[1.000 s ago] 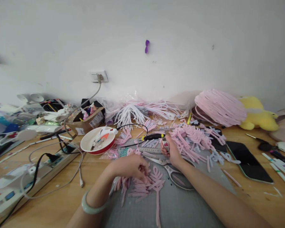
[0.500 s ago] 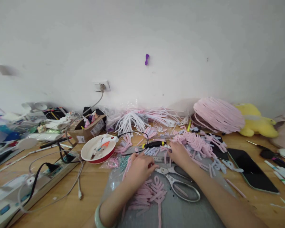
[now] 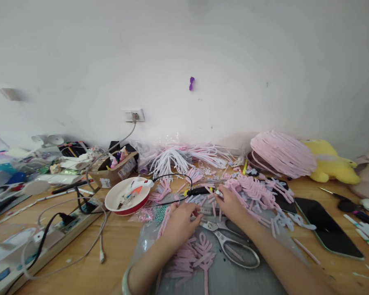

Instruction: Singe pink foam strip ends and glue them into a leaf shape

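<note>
My left hand (image 3: 183, 221) is low over the grey mat (image 3: 242, 280), its fingers curled and the tips partly hidden. A pink pipe cleaner (image 3: 164, 223) runs beside it. My right hand (image 3: 229, 203) pinches near a short pink pipe cleaner piece (image 3: 214, 208), with something small and white at the fingertips. Between the hands lies a metal ruler (image 3: 206, 211), partly covered. Silver scissors (image 3: 226, 239) rest just below, handles to the right. Closer to me are a heap of cut pink pipe cleaners (image 3: 181, 260) and a looped, leaf-shaped pink piece (image 3: 204, 254).
A glue gun (image 3: 138, 186) sits in a red-and-white bowl (image 3: 126, 212). Black-and-yellow pliers (image 3: 199, 191) lie beyond the hands. White pipe cleaners (image 3: 169, 159) spread at the back. A phone (image 3: 327, 227) lies right, a power strip (image 3: 49, 246) left, a yellow plush (image 3: 330, 162) back right.
The view has tilted up slightly, so things appear a little lower. My right hand has shifted slightly left, nearer my left hand. My left hand stays in about the same place.
</note>
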`<state>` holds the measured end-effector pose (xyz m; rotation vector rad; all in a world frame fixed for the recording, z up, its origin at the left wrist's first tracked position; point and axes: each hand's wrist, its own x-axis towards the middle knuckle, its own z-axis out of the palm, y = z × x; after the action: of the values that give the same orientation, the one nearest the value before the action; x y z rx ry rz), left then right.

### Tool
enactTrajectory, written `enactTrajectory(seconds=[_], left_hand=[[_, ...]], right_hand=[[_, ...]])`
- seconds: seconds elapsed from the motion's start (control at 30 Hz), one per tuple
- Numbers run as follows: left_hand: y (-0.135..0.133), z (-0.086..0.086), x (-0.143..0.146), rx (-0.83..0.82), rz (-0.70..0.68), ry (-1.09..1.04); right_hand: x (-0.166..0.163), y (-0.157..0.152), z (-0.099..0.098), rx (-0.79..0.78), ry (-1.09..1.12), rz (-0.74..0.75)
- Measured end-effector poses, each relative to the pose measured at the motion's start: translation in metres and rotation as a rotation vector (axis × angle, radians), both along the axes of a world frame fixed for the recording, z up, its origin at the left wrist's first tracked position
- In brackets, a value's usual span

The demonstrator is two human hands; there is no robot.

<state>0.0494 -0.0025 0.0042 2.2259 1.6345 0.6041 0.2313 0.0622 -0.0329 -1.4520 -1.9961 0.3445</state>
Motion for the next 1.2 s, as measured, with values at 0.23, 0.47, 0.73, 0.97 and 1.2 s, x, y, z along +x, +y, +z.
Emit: enactTrajectory(seconds=[0.23, 0.47, 0.73, 0.97, 1.2], left_hand=[[0.007, -0.013, 0.004, -0.177, 0.052, -0.558], [0.011, -0.016, 0.004, -0.21, 0.026, -0.685], [0.009, -0.012, 0.004, -0.21, 0.127, -0.801], [0.007, -0.009, 0.006, -0.229, 0.117, -0.902], [0.009, -0.013, 0.004, -0.262, 0.088, -0.965]], right_hand=[[-0.014, -0.019, 0.006, -0.033, 0.256, 0.2], [-0.027, -0.029, 0.003, -0.091, 0.363, 0.304], [-0.01, -0.011, 0.002, -0.047, 0.324, -0.066], [0.004, 0.006, -0.007, 0.088, 0.269, -0.093], [-0.007, -0.003, -0.005, -0.178, 0.614, -0.019]])
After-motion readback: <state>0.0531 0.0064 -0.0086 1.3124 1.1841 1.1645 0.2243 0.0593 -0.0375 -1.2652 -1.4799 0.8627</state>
